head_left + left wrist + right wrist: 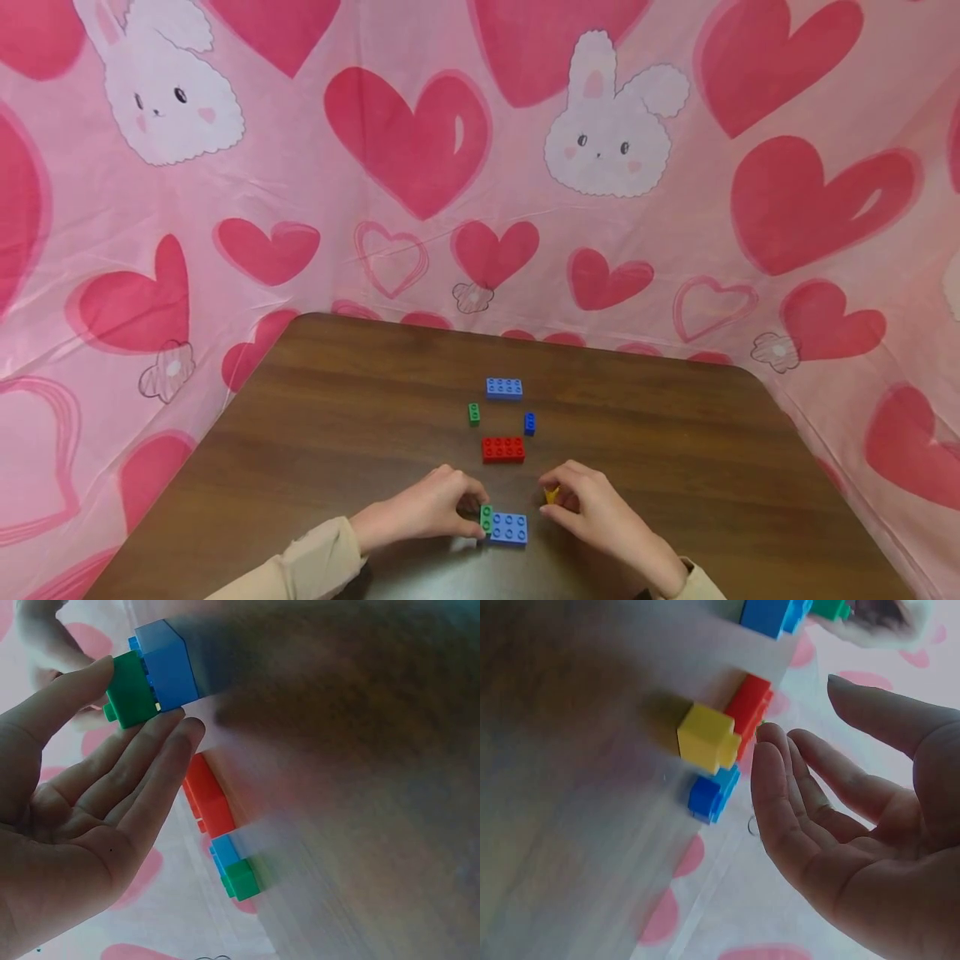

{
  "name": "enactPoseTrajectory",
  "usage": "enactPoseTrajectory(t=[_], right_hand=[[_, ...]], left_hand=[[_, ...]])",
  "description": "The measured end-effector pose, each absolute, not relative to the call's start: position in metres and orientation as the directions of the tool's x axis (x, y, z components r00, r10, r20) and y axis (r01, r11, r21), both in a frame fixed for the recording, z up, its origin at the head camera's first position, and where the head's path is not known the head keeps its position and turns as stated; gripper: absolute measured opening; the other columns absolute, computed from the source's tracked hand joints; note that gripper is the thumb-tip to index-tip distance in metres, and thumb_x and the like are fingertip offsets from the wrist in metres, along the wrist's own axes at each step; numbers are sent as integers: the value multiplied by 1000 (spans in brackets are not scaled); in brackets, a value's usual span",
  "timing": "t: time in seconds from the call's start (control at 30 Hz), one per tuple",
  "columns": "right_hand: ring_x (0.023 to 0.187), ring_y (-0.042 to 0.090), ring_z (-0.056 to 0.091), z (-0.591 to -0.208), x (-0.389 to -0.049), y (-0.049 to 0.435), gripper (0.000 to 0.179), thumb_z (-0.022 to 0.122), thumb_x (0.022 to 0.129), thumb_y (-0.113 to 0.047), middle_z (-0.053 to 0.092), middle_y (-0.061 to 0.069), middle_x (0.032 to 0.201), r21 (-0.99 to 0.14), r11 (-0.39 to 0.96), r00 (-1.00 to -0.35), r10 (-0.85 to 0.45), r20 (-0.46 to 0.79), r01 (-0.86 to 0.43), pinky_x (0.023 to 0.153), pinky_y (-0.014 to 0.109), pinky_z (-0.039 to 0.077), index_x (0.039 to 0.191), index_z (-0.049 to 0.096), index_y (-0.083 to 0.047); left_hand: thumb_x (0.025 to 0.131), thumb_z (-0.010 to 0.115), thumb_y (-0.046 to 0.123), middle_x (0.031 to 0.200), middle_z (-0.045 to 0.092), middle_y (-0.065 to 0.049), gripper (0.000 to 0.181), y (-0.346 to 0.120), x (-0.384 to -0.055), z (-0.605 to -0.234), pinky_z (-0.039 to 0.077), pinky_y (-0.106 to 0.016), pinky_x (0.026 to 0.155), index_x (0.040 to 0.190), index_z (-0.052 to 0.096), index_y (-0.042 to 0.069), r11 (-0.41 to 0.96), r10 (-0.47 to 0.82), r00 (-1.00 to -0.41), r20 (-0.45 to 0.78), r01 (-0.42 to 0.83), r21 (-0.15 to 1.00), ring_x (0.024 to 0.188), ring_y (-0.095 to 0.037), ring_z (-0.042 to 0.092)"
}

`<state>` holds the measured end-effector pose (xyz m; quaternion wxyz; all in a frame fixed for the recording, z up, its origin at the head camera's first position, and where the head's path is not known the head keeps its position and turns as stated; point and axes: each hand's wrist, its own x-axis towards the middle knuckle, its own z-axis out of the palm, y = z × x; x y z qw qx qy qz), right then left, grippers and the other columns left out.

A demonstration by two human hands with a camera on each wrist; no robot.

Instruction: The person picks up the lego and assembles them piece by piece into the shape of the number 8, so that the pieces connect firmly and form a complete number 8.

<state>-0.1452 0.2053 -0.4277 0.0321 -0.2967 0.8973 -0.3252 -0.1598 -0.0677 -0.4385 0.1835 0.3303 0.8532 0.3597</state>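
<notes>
Thumb and fingers of my left hand [427, 504] pinch a small green toy brick [486, 519]. That green brick [131, 690] sits on the studs at the left end of a light blue brick [510, 529], near the front of the table. My right hand [596, 508] is to the right of it, fingers bent loosely around a yellow brick [551, 495]. In the right wrist view the yellow brick [705, 736] stands on the table, a gap between it and the fingertips [767, 754].
Ahead of the hands a red brick [503, 450] lies on the brown table [337, 400]. Beyond it are a small green brick [474, 414], a small dark blue brick [529, 423] and another light blue brick [504, 388]. A pink heart-patterned cloth [405, 258] hangs behind the table.
</notes>
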Motion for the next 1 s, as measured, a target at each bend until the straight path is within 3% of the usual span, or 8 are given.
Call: enactPoseTrajectory(t=[0.2,0.63,1.0], right_hand=[[75,0,61,-422,-149,211,25,79,84,-14,66,8,92,-578,607,-816,-541,202,-546,63,21,55,103,69,-3],[83,15,66,-421,-159,218,32,79,83,-18,67,7,98,-578,651,-838,-535,110,-492,68,22,56,109,68,-2],[85,16,66,-433,-166,221,37,80,83,-23,67,9,101,-587,646,-828,-556,74,-487,70,23,56,111,67,-1]], left_hand=[[80,82,16,91,77,1,26,-68,-158,-440,52,-12,71,102,75,5,513,699,-712,-63,438,739,79,2,66],[81,82,17,93,77,1,27,-69,-159,-440,51,-12,70,104,75,6,512,698,-713,-70,428,745,79,3,65],[81,82,17,94,77,0,27,-69,-159,-440,51,-12,71,105,75,5,510,695,-715,-77,415,754,80,3,65]])
